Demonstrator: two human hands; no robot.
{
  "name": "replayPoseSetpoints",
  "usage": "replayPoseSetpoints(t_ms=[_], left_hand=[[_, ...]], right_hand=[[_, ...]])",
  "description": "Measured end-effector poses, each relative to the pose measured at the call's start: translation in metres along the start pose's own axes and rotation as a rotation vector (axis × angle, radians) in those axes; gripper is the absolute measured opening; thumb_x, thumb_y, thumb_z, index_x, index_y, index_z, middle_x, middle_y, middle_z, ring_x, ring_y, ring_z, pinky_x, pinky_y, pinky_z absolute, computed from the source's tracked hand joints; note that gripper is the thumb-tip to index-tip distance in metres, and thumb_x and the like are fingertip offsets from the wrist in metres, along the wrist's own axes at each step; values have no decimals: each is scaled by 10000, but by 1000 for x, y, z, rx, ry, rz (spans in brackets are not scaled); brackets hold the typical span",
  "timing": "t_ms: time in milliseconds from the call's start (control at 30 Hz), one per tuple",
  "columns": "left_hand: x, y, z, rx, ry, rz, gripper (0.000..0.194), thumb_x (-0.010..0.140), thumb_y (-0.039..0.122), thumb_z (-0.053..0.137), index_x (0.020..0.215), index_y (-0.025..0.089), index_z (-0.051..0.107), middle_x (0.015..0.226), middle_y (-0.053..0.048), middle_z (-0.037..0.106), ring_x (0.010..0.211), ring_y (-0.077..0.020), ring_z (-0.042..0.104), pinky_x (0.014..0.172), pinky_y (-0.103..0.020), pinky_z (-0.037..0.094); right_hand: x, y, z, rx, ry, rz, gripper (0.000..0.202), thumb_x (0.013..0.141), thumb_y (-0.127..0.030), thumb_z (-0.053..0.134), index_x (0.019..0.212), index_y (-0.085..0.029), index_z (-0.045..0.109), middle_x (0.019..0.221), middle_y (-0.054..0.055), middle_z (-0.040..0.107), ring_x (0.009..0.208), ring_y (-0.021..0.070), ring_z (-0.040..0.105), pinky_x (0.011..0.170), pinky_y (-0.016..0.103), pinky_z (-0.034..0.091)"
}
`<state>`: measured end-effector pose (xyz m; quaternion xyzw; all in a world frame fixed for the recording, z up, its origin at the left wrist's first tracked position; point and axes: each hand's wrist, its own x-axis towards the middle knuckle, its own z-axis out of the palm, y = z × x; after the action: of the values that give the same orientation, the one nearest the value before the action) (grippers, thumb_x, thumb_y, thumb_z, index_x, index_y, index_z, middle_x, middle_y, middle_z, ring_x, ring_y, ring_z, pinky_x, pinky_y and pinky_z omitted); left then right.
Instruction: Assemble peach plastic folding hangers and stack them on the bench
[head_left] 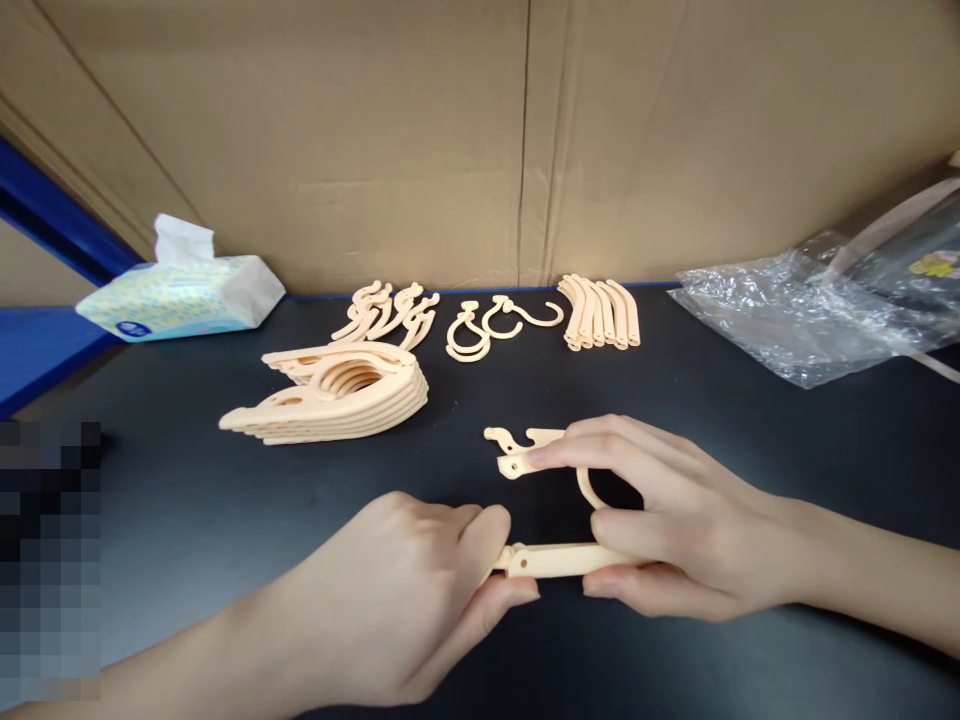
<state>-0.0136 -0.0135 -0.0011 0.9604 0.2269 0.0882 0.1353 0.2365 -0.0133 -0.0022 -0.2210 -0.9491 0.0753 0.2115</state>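
Low over the dark table, my left hand [442, 590] pinches the left end of a cream plastic piece between thumb and fingers. My right hand [675, 520] grips the other end of that cream piece [559, 561], a straight arm with a small hole near its left end. Farther up, the right hand's forefinger touches another cream part [514, 466] with a hole. Beside it are a small notched part [501, 436] and a curved hook [590, 490], partly hidden by the right hand.
On the black table [187, 520] are stacked folded hangers [352, 400], small curved parts [375, 315], hooks [466, 335] and a row of arms [600, 312]. A tissue pack [187, 295] lies back left, clear plastic bags [802, 310] back right. Cardboard [375, 130] stands behind.
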Motion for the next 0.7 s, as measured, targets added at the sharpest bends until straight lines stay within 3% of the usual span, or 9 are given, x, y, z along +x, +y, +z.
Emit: replayPoseSetpoints(t_ms=[233, 367, 533, 700], left_hand=[[2, 3, 1, 216, 19, 44, 301, 989, 254, 194, 753, 210, 376, 604, 14, 496, 417, -150, 412, 416, -292, 243], [5, 3, -1, 221, 14, 57, 282, 980, 241, 222, 740, 210, 367, 589, 24, 485, 413, -142, 423, 419, -287, 260], [5, -2, 2, 230, 122, 78, 236, 976, 286, 291, 761, 211, 353, 594, 37, 455, 435, -135, 400, 429, -280, 254], [4, -4, 1, 213, 137, 86, 245, 977, 319, 316, 777, 200, 395, 622, 26, 468, 482, -131, 401, 457, -269, 282]], right_hand=[[0, 0, 1, 72, -34, 4, 206, 876, -297, 533, 724, -176, 603, 1370, 97, 455, 1123, 210, 500, 949, 386, 433], [0, 2, 2, 79, -27, 8, 228, 872, -303, 540, 694, -171, 591, 1374, 99, 451, 1092, 207, 509, 913, 381, 454], [0, 4, 4, 55, 0, -9, 236, 854, -305, 563, 665, -163, 569, 1363, 116, 450, 1065, 217, 510, 868, 386, 472], [0, 5, 5, 27, 5, 5, 213, 848, -295, 568, 680, -163, 578, 1361, 112, 448, 1054, 206, 508, 866, 380, 473]])
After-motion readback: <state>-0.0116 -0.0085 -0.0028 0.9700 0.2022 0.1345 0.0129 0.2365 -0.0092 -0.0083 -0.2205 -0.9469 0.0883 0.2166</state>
